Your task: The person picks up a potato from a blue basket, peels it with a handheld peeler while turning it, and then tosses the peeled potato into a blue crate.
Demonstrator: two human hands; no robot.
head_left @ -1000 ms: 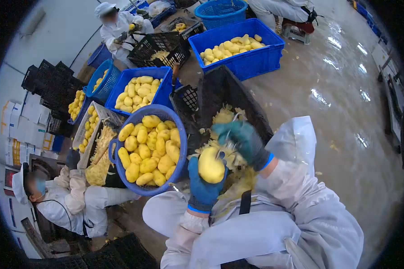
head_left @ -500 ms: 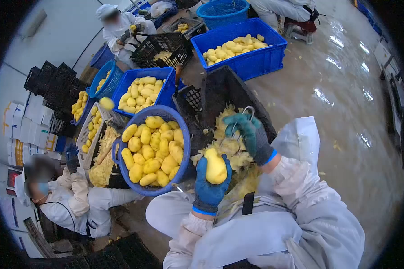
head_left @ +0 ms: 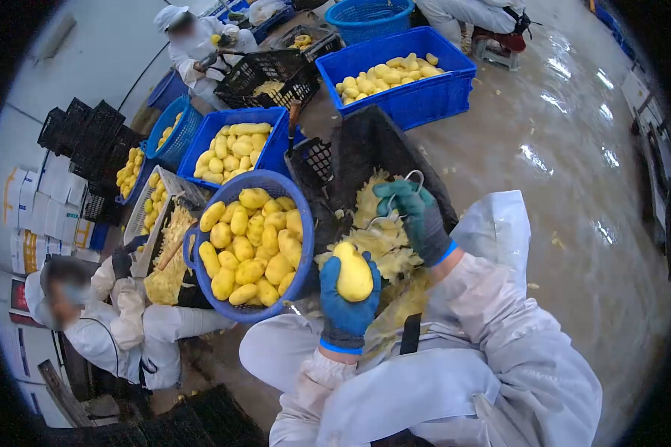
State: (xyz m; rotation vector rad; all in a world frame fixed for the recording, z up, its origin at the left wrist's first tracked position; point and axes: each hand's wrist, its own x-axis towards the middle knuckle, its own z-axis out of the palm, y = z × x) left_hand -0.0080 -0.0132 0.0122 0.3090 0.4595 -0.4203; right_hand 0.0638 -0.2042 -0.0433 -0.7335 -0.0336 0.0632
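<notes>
My left hand (head_left: 344, 316), in a blue glove, is closed around a pale yellow peeled potato (head_left: 355, 276) held over my lap. My right hand (head_left: 423, 227), in a green and grey glove, grips a peeler (head_left: 416, 177) whose bent wire handle sticks out above the fingers; its blade is hard to make out. The peeler is a little apart from the potato, up and to the right. Beneath both hands, peelings (head_left: 373, 201) heap in a black crate (head_left: 380, 141) and spill onto my apron.
To the left stands a round blue basket (head_left: 306, 257) of potatoes. Blue crates (head_left: 443, 100) with potatoes are farther back. A seated co-worker (head_left: 119, 328) is at the left, another (head_left: 201, 52) at the back. Wet floor (head_left: 559, 208) lies to the right.
Both my hands have barely shifted, still around the potato and the peeler. A potato seen in mid-air near the blue crate is gone from there, and the left co-worker's raised hand has moved.
</notes>
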